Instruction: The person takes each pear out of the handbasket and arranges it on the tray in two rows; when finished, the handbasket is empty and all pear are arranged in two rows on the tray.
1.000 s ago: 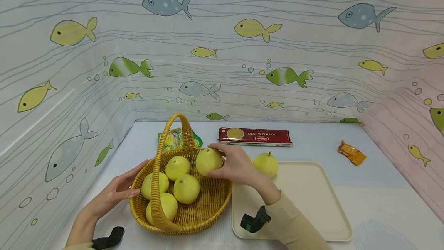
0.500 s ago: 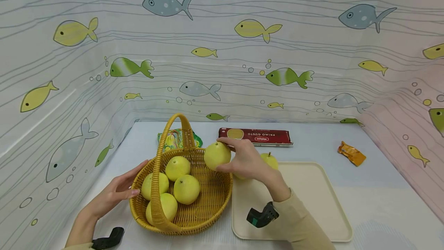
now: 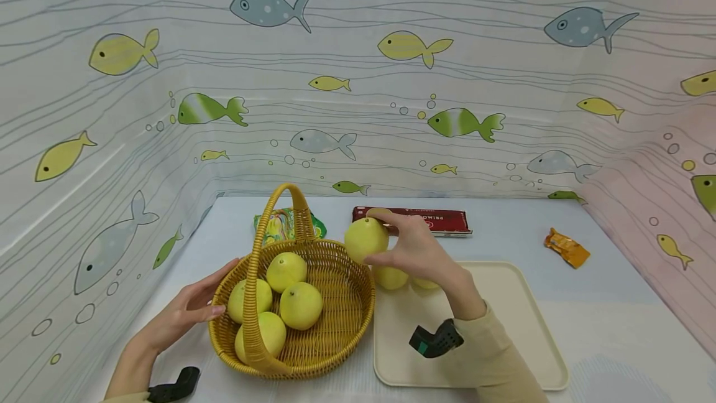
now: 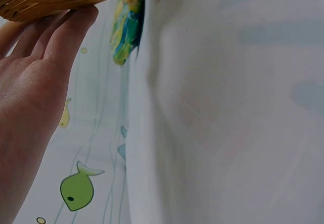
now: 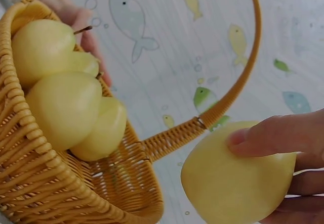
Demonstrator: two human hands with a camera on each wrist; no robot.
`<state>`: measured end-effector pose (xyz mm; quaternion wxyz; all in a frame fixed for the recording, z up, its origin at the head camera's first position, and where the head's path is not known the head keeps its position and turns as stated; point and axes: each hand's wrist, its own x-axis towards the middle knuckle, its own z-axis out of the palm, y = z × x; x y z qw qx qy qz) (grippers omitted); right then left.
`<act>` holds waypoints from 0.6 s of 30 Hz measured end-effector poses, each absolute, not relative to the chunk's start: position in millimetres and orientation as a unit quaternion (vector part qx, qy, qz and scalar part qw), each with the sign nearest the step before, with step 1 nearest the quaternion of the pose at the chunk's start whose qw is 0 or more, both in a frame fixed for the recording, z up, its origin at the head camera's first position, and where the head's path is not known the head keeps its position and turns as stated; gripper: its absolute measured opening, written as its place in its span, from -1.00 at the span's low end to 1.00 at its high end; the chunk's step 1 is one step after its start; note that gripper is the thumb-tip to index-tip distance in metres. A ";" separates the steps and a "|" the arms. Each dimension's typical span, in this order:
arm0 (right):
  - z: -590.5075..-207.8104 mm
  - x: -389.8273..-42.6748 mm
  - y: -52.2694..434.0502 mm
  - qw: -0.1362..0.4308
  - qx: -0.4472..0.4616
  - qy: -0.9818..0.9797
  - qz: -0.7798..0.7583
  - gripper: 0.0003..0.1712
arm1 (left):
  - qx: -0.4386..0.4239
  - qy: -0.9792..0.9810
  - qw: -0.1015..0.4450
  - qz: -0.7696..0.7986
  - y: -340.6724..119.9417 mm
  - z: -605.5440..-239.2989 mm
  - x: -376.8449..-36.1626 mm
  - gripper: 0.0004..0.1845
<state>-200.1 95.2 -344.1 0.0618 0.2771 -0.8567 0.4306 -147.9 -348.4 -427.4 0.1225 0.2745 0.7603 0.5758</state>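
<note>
My right hand (image 3: 416,247) pinches a round yellow pear (image 3: 366,240) between thumb and fingers, held above the right rim of the basket and the tray's far left corner. In the right wrist view the thumb lies on the side of this pear (image 5: 238,178). The wicker basket (image 3: 341,322), with its tall handle, holds several yellow pears (image 3: 301,305) in its left half. My left hand (image 3: 187,303) rests against the basket's left side, thumb at the rim. Its fingers (image 4: 68,37) lie fairly straight against the outer wicker in the left wrist view.
A cream tray (image 3: 503,328) right of the basket bears two pears (image 3: 390,277) near its far left corner, partly hidden by my right hand. Behind lie a red biscuit pack (image 3: 447,221) and a green packet (image 3: 279,224). An orange wrapper (image 3: 567,247) lies at the right.
My right hand has carried the pear from inside the basket, up and to the right, past its rim. The left hand and the basket have stayed in place.
</note>
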 end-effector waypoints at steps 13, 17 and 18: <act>-336.9 -204.9 116.7 0.075 0.251 -0.863 0.432 -0.24 | 0.284 0.757 0.124 0.574 -349.4 -428.9 -149.0 -0.22; -336.6 -207.0 123.8 0.073 0.239 -0.865 0.436 -0.22 | 0.284 0.759 0.123 0.573 -348.7 -428.6 -149.1 -0.22; -336.5 -207.5 125.7 0.073 0.237 -0.864 0.438 -0.21 | 0.285 0.759 0.123 0.573 -348.6 -428.7 -149.3 -0.22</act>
